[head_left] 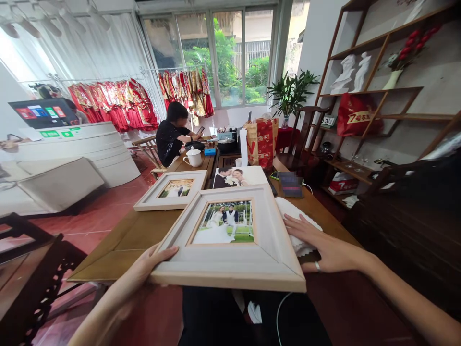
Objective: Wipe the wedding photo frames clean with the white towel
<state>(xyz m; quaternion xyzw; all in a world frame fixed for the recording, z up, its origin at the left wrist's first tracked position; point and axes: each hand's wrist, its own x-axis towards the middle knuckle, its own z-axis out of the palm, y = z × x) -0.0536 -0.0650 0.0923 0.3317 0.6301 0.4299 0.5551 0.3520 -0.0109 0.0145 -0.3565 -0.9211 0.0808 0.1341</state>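
Note:
A pale wooden picture frame (230, 240) with a wedding photo lies tilted in front of me, its near edge over my lap. My left hand (151, 264) grips the frame's lower left corner, thumb on top. My right hand (320, 245) lies flat with fingers stretched out on a folded white cloth (298, 221) at the frame's right side. A second framed photo (173, 190) lies further back on the wooden table (122, 245), and an unframed print (237, 177) lies behind the near frame.
A person in black sits at the table's far end beside a white teapot (194, 157). A red gift bag (262, 139), a phone (291, 185), a dark chair (32, 269) at left, shelves (378, 91) at right and a rack of red garments (115, 103) surround the table.

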